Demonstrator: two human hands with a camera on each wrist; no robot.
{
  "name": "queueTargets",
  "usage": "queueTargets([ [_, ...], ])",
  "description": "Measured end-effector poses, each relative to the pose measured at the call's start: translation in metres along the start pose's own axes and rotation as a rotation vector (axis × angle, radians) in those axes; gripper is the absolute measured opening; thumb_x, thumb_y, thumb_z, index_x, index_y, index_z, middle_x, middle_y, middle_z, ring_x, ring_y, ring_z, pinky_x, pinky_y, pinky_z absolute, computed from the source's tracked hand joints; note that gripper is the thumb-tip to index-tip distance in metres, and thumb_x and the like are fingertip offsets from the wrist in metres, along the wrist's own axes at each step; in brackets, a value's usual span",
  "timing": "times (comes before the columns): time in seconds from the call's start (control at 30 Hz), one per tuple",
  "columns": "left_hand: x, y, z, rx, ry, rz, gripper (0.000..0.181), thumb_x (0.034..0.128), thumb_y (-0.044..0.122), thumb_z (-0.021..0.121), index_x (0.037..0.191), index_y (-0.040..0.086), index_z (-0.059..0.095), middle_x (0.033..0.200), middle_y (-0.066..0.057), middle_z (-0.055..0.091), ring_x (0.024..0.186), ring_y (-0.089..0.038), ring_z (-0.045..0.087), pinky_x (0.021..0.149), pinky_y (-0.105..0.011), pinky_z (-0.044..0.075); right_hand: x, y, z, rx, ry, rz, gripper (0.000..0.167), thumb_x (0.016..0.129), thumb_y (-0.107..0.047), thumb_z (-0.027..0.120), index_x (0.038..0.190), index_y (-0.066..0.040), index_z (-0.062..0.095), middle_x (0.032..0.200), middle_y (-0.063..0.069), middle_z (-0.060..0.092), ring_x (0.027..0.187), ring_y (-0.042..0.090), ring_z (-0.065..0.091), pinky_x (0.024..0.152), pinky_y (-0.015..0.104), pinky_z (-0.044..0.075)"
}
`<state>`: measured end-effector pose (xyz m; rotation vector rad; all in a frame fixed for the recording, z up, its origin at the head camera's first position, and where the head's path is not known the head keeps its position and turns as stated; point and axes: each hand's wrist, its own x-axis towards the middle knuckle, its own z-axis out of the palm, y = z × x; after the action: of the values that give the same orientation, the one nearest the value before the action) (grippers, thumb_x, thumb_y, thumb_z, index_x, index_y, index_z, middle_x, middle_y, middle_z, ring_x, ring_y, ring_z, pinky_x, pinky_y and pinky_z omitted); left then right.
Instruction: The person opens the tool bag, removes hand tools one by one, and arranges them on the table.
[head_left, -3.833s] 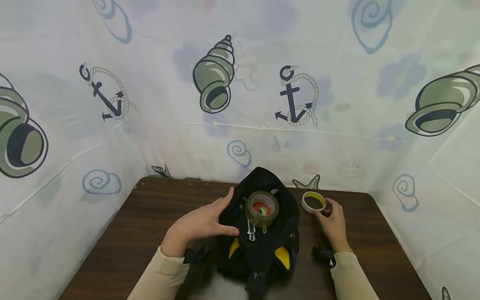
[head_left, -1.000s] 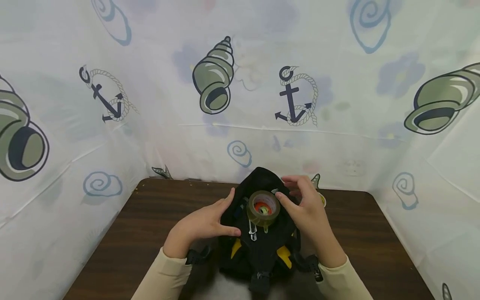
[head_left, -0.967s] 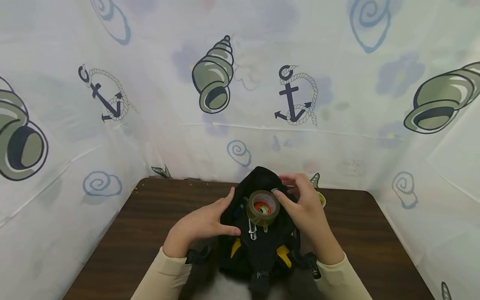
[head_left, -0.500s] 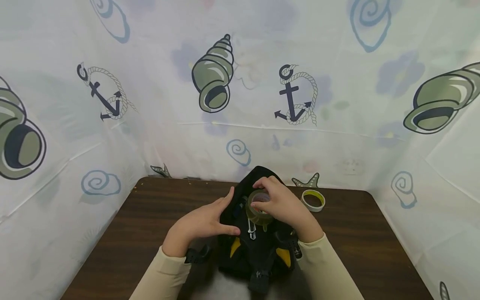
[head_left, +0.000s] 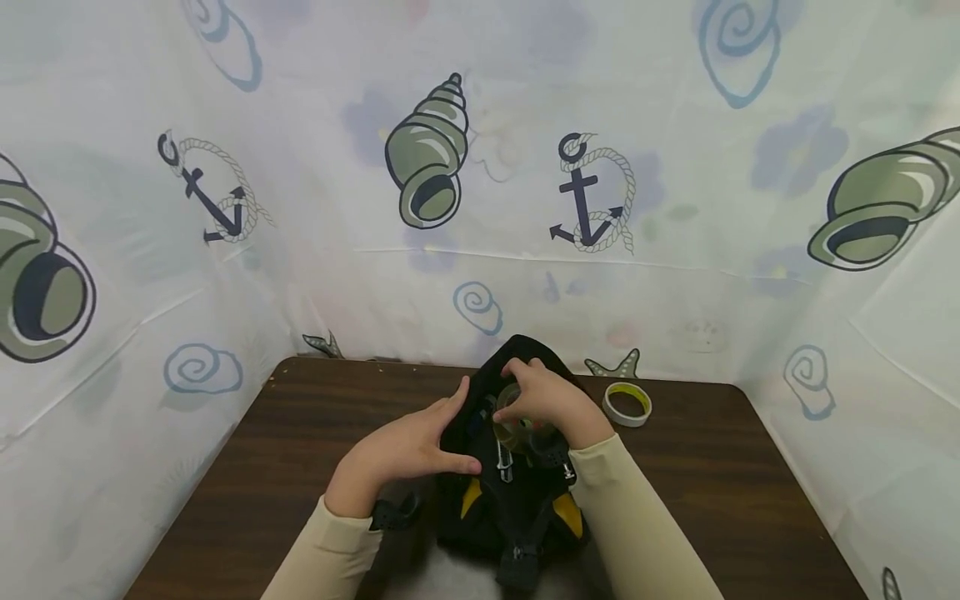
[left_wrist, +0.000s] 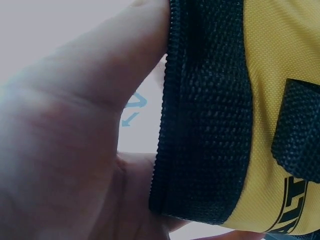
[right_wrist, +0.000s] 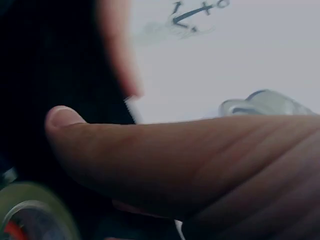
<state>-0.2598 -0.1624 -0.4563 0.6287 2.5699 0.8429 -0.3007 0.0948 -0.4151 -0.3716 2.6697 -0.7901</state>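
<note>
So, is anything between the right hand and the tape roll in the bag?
Nothing visible: the right hand is close to the tape roll, and the left hand grips the bag's left side.

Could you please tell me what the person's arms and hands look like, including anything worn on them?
The left sleeve and right sleeve are plain cream and reach the wrist. A black device shows at each wrist, and the left hand and right hand are ungloved.

The bag [head_left: 517, 496] is black with yellow — the tape ring [head_left: 628, 421] white, yellow inside
</note>
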Motion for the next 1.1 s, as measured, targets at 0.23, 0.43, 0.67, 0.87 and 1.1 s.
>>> queueTargets([
  [0.23,-0.001,0.001,-0.002,0.005,0.005,0.003,0.122,0.0877,0.077,0.076,0.175,0.043,-0.002,0.182,-0.007,0.024,0.165,-0.036,0.035,0.127,-0.065,0.038,0.011,0.019,0.014,-0.027,0.021,0.070,0.093,0.092,-0.033,0.091,0.166,-0.011,0.039,0.165,0.030,0.035,0.114,0.035,0.067,0.099,0.053,0.061],
  [0.43,-0.002,0.001,-0.002,-0.003,0.001,0.008,0.122,0.0878,0.076,0.077,0.175,0.043,-0.002,0.182,-0.007,0.023,0.166,-0.035,0.034,0.128,-0.064,0.037,0.013,0.026,0.021,-0.019,0.023,0.092,0.103,0.091,-0.034,0.091,0.170,-0.009,0.030,0.172,0.033,0.025,0.144,0.050,0.053,0.116,0.066,0.050],
  [0.67,-0.003,0.001,-0.002,-0.008,-0.003,0.009,0.122,0.0882,0.077,0.076,0.175,0.042,-0.002,0.183,-0.007,0.023,0.166,-0.036,0.033,0.128,-0.065,0.037,0.016,0.034,0.028,0.007,0.010,0.106,0.109,0.090,-0.031,0.092,0.174,-0.013,0.025,0.176,0.036,0.015,0.145,0.054,0.051,0.113,0.068,0.051],
  [0.87,-0.003,0.000,-0.002,-0.003,0.003,0.010,0.122,0.0881,0.077,0.076,0.176,0.040,-0.001,0.182,-0.008,0.024,0.165,-0.036,0.035,0.128,-0.064,0.038,0.019,0.041,0.032,0.031,0.034,0.061,0.111,0.086,-0.028,0.096,0.173,-0.018,0.029,0.176,0.035,0.017,0.139,0.050,0.057,0.105,0.062,0.056],
  [1.1,-0.003,0.000,-0.001,-0.016,0.004,0.015,0.122,0.0882,0.077,0.076,0.176,0.041,-0.001,0.182,-0.008,0.024,0.165,-0.035,0.034,0.128,-0.063,0.038,0.020,0.048,0.039,0.035,0.050,-0.016,0.105,0.084,-0.025,0.098,0.169,-0.018,0.038,0.167,0.032,0.030,0.127,0.043,0.062,0.100,0.058,0.058],
])
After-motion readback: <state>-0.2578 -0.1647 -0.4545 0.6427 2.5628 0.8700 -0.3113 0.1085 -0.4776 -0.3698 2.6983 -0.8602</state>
